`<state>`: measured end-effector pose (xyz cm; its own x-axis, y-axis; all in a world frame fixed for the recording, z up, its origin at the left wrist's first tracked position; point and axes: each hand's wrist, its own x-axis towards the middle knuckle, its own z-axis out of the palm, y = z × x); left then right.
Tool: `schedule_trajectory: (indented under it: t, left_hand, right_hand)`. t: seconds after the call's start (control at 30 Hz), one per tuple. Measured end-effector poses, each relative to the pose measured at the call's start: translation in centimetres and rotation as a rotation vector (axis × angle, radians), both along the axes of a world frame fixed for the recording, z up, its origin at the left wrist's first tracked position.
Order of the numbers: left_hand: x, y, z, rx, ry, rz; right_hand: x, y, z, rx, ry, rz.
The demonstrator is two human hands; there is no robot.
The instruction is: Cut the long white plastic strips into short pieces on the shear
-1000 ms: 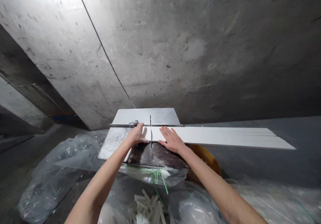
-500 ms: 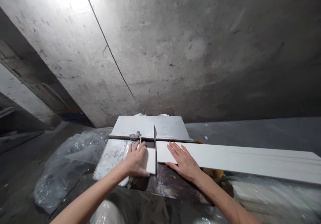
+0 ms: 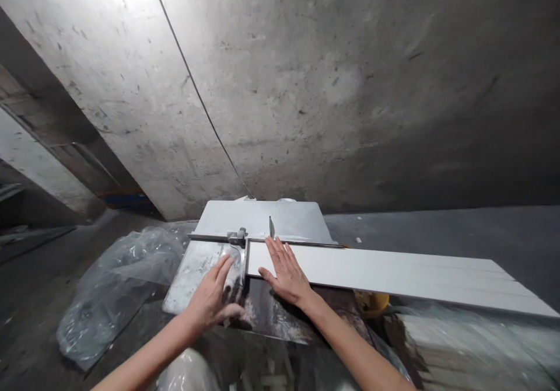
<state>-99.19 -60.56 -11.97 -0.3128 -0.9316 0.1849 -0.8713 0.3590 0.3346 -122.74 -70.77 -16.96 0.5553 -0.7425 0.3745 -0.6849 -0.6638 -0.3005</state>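
A long white board (image 3: 371,265) lies across the saw table, its left end against a metal stop (image 3: 245,261) and its far edge along a dark fence bar (image 3: 209,238). My right hand (image 3: 286,274) rests flat on the board near that end, fingers spread. Just beyond its fingertips the thin saw blade (image 3: 270,226) stands up; the board and hand hide its lower part. My left hand (image 3: 213,297) is open and holds nothing, over the near left part of the table, left of the board's end.
Against the concrete wall (image 3: 280,87) stands the pale back part of the saw table (image 3: 236,216). A clear plastic sheet (image 3: 122,292) is heaped on the left. Under the board is a yellow container (image 3: 374,303), with a plastic-wrapped stack (image 3: 472,344) at the lower right.
The small white piece under my left hand is gone from view, and that hand has drawn back left. My right hand and the long board have shifted left, up to the stop.
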Motion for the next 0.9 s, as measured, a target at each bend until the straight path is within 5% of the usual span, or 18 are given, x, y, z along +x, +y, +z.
schedule_trajectory:
  t: [0.17, 0.3, 0.47, 0.67, 0.77, 0.9]
  left_hand:
    - [-3.9, -7.0, 0.8, 0.138, -0.021, 0.023]
    - [-5.3, -9.6, 0.8, 0.278, -0.073, 0.043]
    - [-4.2, -13.0, 0.5, 0.256, -0.052, 0.034]
    - [-4.2, -19.2, 0.8, 0.198, -0.069, 0.073]
    - [-4.4, -20.2, 1.1, 0.189, -0.08, 0.074]
    - [-4.6, -18.6, 0.9, 0.175, -0.096, 0.05]
  right_hand:
    - [-0.6, 0.2, 0.1, -0.027, -0.065, -0.033]
    - [-3.6, -0.7, -0.7, -0.012, 0.048, 0.054]
    - [-7.4, -5.0, -1.9, -0.037, 0.195, -0.009]
    - [-6.3, -11.2, -0.9, -0.029, 0.243, -0.043]
    - [-6.1, -12.3, -0.4, -0.017, 0.245, -0.046]
    - [-6.4, -10.6, -0.5, -0.027, 0.243, -0.048]
